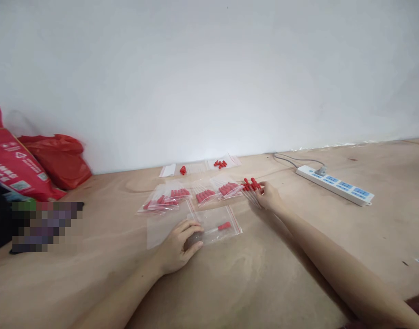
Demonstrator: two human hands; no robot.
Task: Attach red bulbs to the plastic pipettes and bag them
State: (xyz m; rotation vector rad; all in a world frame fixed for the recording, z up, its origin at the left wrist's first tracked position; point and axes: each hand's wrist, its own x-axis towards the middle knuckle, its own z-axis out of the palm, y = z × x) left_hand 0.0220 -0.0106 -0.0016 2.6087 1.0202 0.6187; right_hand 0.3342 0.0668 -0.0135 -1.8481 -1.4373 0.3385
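On the table in the head view, my left hand lies with curved fingers over a clear zip bag, thumb and fingertips apart. Beside its fingertips a dropper with a red rubber bulb lies at the bag; its thin clear tube runs toward the fingers. Farther right, my right hand has its fingers closed at a cluster of red-bulbed droppers, their clear tubes pointing toward me. How many it grips is hidden. Filled bags of droppers lie beyond my left hand, several bulbs in each.
Near the wall lie loose red bulbs, a row of clear tubes and a folded white piece. A white power strip with a grey cord sits at right. Red bags stand at left beside a blurred dark object.
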